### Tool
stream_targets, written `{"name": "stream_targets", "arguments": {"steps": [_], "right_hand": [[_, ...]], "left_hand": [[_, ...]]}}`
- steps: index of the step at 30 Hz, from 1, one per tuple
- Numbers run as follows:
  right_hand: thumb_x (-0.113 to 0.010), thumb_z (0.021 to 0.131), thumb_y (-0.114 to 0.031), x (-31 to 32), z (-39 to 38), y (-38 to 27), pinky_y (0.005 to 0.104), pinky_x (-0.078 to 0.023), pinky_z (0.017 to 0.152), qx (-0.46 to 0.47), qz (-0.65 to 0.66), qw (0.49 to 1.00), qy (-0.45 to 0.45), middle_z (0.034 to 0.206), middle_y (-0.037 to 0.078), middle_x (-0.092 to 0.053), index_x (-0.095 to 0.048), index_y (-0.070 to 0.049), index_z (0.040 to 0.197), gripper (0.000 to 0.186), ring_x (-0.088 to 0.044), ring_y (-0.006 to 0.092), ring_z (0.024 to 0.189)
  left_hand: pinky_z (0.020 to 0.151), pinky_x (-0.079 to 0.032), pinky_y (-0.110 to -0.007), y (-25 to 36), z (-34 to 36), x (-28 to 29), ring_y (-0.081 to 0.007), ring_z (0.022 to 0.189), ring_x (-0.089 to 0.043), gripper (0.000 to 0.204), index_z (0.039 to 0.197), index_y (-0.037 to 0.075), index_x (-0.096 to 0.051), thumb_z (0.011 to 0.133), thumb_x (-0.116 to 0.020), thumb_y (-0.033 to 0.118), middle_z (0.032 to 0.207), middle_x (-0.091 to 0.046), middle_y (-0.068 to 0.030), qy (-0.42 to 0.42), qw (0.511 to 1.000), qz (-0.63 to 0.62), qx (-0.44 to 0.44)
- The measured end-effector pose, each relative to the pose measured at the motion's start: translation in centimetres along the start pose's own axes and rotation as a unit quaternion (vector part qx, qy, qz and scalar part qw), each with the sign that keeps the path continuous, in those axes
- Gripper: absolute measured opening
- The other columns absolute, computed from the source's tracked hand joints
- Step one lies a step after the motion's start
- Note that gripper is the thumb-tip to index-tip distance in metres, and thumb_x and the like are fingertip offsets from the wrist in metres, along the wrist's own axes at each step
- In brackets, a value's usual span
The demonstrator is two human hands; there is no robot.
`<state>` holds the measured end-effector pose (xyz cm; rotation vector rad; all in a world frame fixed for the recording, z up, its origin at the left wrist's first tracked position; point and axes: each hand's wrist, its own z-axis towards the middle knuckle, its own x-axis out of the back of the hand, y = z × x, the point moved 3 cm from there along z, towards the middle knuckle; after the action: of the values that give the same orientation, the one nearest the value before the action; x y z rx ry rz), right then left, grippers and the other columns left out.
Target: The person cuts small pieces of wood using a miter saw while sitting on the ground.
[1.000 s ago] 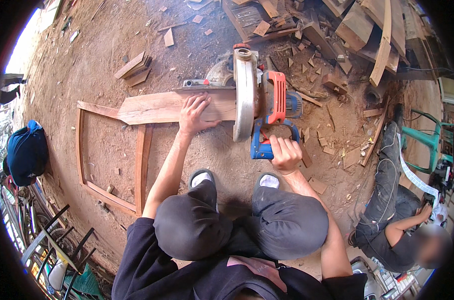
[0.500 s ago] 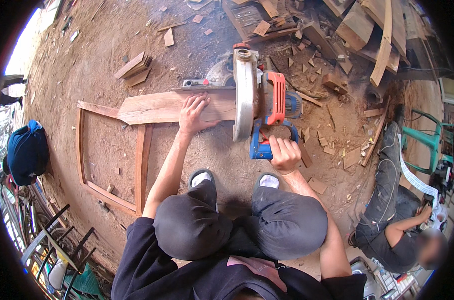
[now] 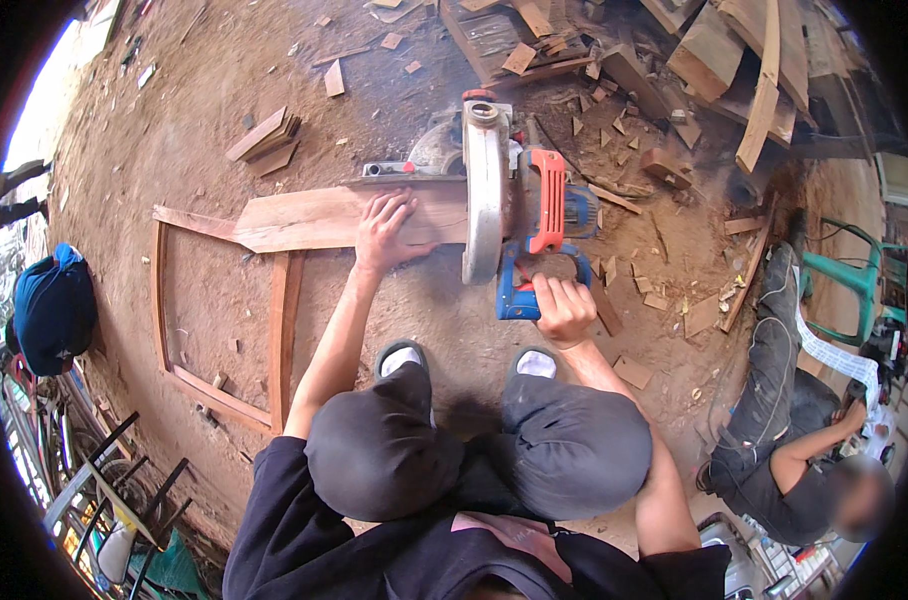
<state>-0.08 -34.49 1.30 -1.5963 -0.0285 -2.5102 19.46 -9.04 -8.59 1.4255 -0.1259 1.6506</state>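
Observation:
A miter saw (image 3: 485, 200) with a round grey blade guard, an orange carry handle and a blue grip sits on the ground in front of my feet. My right hand (image 3: 566, 308) is wrapped round its blue grip (image 3: 519, 300). A wide reddish wooden board (image 3: 299, 217) lies against the saw's fence, its right end going under the blade guard. My left hand (image 3: 385, 230) holds this board down close to the fence, thumb spread toward the guard. The blade and the board's right end are hidden by the guard.
Left of my feet, a wooden frame (image 3: 280, 340) lies on the dirt, touching the board. Stacked planks (image 3: 264, 140) sit beyond it. Offcuts and lumber (image 3: 709, 60) fill the far right. A person (image 3: 794, 470) sits at the right near a green chair (image 3: 844, 275).
Both hands keep their holds on the board and the saw grip. The view has shifted very slightly; the seated person's arm has moved a little.

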Motion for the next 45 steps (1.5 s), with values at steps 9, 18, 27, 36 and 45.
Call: {"name": "stream_targets", "arguments": {"steps": [9,18,27,36,45], "right_hand": [[-0.063,0.080,-0.016,-1.3,-0.9,0.1,0.0334,-0.042,0.056,-0.009,0.001,1.000,-0.007,0.069,0.000,-0.058,-0.070,-0.009,0.097,0.019,-0.059,0.0165,0.061],[-0.065,0.081,-0.017,-1.7,-1.5,0.2,0.0310,-0.041,0.055,0.001,-0.001,1.000,0.028,0.070,-0.002,-0.058,-0.070,-0.010,0.097,0.018,-0.058,0.0138,0.059],[-0.063,0.084,-0.017,-1.3,-1.4,0.3,0.0316,-0.043,0.056,0.014,-0.009,0.999,0.044,0.074,-0.002,-0.060,-0.069,-0.008,0.100,0.020,-0.059,0.0141,0.060],[-0.060,0.083,-0.016,-0.2,-0.7,0.2,0.0348,-0.045,0.060,0.009,-0.015,1.000,0.002,0.074,0.001,-0.059,-0.068,-0.008,0.106,0.026,-0.063,0.0180,0.068],[-0.057,0.083,-0.014,0.7,0.2,-0.4,0.0385,-0.046,0.063,-0.001,0.012,1.000,-0.020,0.079,0.005,-0.063,-0.069,-0.005,0.110,0.031,-0.064,0.0227,0.071]], "left_hand": [[0.111,-0.044,-0.050,0.2,0.1,0.0,-0.0322,0.126,-0.060,0.071,0.116,0.006,-0.070,0.058,-0.095,0.038,0.129,-0.067,-0.0113,-0.014,1.000,-0.005,-0.005],[0.114,-0.043,-0.048,0.1,0.0,-0.4,-0.0284,0.125,-0.060,0.072,0.116,0.007,-0.070,0.058,-0.094,0.042,0.131,-0.068,-0.0089,-0.006,1.000,0.012,-0.008],[0.111,-0.044,-0.047,0.2,-0.3,-0.4,-0.0297,0.126,-0.059,0.073,0.118,0.008,-0.069,0.060,-0.094,0.044,0.132,-0.067,-0.0088,-0.013,1.000,0.005,-0.001],[0.112,-0.043,-0.046,0.4,-0.3,-0.2,-0.0296,0.129,-0.055,0.071,0.116,0.008,-0.069,0.063,-0.092,0.048,0.139,-0.063,-0.0074,-0.024,1.000,0.006,0.014],[0.111,-0.044,-0.047,0.1,-0.7,0.7,-0.0305,0.127,-0.056,0.072,0.118,0.008,-0.069,0.064,-0.090,0.051,0.136,-0.064,-0.0075,0.001,1.000,-0.002,0.000]]}}
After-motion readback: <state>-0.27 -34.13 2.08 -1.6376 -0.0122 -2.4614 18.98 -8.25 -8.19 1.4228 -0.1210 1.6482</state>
